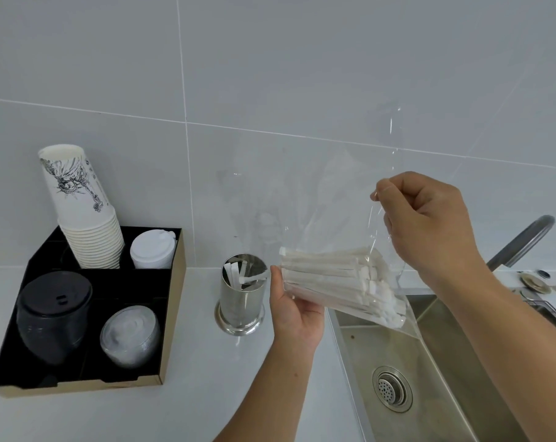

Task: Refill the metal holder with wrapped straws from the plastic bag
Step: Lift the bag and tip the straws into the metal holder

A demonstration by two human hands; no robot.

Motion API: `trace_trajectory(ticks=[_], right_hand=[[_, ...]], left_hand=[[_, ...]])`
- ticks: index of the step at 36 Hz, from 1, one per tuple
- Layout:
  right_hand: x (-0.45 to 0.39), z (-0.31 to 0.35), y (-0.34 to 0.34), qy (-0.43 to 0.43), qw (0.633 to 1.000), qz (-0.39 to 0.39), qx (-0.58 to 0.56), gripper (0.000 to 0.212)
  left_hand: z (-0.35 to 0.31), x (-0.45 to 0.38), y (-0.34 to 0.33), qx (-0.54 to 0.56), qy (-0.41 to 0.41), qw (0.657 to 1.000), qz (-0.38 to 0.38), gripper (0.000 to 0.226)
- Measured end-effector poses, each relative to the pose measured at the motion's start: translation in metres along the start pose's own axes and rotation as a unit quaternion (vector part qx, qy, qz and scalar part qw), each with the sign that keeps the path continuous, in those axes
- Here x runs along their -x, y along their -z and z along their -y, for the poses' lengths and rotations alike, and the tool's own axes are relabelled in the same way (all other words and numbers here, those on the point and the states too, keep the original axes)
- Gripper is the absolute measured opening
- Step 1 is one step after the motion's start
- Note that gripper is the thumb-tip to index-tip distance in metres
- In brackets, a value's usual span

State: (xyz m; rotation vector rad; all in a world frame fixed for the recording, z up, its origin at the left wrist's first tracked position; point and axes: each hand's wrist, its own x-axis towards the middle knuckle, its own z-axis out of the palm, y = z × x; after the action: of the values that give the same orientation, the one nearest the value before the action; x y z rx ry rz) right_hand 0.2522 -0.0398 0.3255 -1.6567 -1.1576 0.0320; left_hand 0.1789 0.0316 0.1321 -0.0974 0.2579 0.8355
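Left grip: our left hand (294,309) is cupping the bundle of wrapped straws (337,282) from below through the clear plastic bag (340,199), fingers curled around the bundle's near end, so it is closed on the bag and its load.

Right grip: our right hand (429,224) is pinching a fold of the bag's film between thumb and fingers, above and to the right of the left grip, closed on the plastic only.

Bag: it is hanging slack between our two grips, the straws lying roughly level and sloping down to the right; we cannot tell where the mouth is opening.

Holder: the metal straw holder (242,293) is standing upright just left of the left grip, near but apart from it, with only a few wrapped straws (238,275) inside.

Below the load: the right end of the bundle is hanging over the steel sink (429,362), not over the white counter (187,409).

Risk, spill: we judge that if the film is slipping from the pinch, or the mouth is facing downward, straws could be sliding into the sink and getting wet.

Risk, tipping: swinging the bundle left could be knocking the holder over, since it is so near our knuckles.

Risk, jamming: tipping in too many at once could be crossing them on the rim.
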Motion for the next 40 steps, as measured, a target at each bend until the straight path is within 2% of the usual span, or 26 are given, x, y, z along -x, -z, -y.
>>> trace_trajectory(ticks=[8, 40], right_hand=[[-0.014, -0.002, -0.008, -0.009, 1.0, 0.021, 0.012, 0.026], [-0.052, -0.007, -0.046, 0.018, 0.995, 0.077, 0.064, 0.025]], left_hand=[[-0.002, 0.003, 0.002, 0.009, 0.0, 1.0, 0.015, 0.051], [-0.021, -0.008, -0.002, 0.051, -0.049, 0.997, -0.041, 0.04]])
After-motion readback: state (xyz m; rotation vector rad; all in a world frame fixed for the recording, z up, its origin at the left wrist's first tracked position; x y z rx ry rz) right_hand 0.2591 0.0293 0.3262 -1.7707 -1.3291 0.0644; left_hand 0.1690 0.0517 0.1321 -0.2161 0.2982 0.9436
